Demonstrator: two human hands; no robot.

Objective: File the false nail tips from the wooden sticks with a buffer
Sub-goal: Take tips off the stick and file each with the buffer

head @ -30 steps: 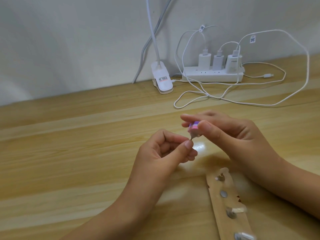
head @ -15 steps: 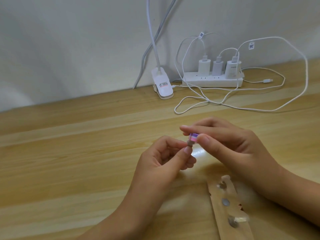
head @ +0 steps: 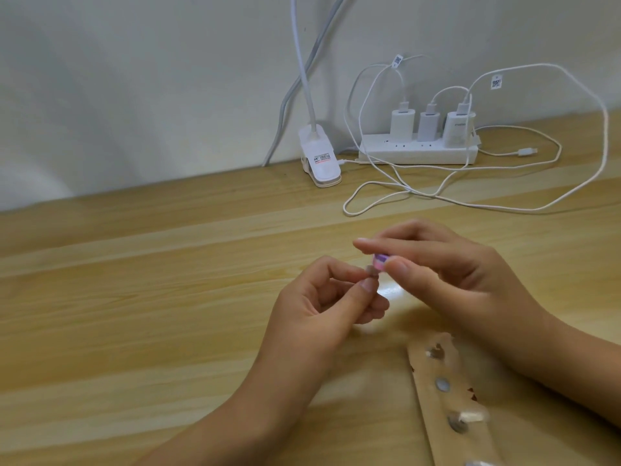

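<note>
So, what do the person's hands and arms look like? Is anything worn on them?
Both the left hand and the right hand are bare: no gloves, and no rings that show. The forearms are uncovered down to the picture's edge, with no sleeve, watch or bracelet in view. The thumbnails look short and unpainted.

Most of the buffer point(head: 381, 260) lay hidden between the thumb and forefinger of the right hand point(head: 447, 270), only its pink-and-purple end showing. The false nail tip point(head: 371, 271) pinched by the left hand point(head: 322, 307) was tiny and blurred, and the wooden stick point(head: 437, 408) ran off the bottom edge.
</note>
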